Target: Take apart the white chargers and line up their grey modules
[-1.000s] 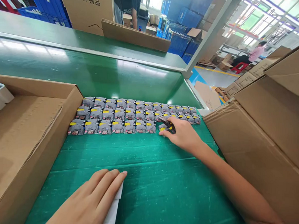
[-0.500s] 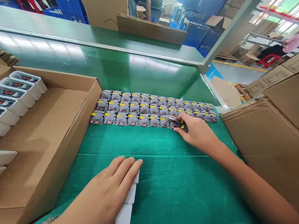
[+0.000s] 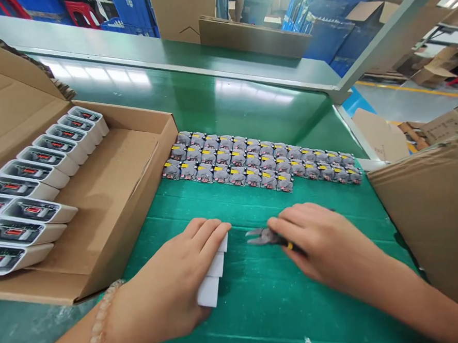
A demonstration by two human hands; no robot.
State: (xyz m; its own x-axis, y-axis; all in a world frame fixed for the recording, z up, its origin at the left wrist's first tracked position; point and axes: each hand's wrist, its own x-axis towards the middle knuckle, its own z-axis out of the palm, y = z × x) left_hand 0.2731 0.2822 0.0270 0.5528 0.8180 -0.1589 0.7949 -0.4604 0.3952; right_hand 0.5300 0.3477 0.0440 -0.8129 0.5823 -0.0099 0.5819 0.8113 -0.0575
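Observation:
My left hand (image 3: 181, 273) is closed over several white casings (image 3: 210, 291), whose stepped ends show past its fingers. Most of each casing is hidden under the palm. Held in my right hand (image 3: 314, 238) is a pair of pliers (image 3: 269, 236) with black and yellow handles; the jaws point left and stand slightly apart, with nothing seen between them. The pliers are above the green work surface (image 3: 268, 303), to the right of the white casings. Beyond both hands lie rows of small grey-coated circuit boards (image 3: 236, 158) with yellow patches, side by side.
An open cardboard box (image 3: 136, 177) at left holds several white casings with circuit parts inside (image 3: 33, 173). Another cardboard box (image 3: 436, 195) stands at right. A metal frame post (image 3: 383, 32) rises at the back right. Behind the bench, part of a person (image 3: 237, 0) shows.
My right hand has drawn the pliers away from the front row of circuit boards, back towards me. My left hand still covers the white casings. The camera view has shifted left.

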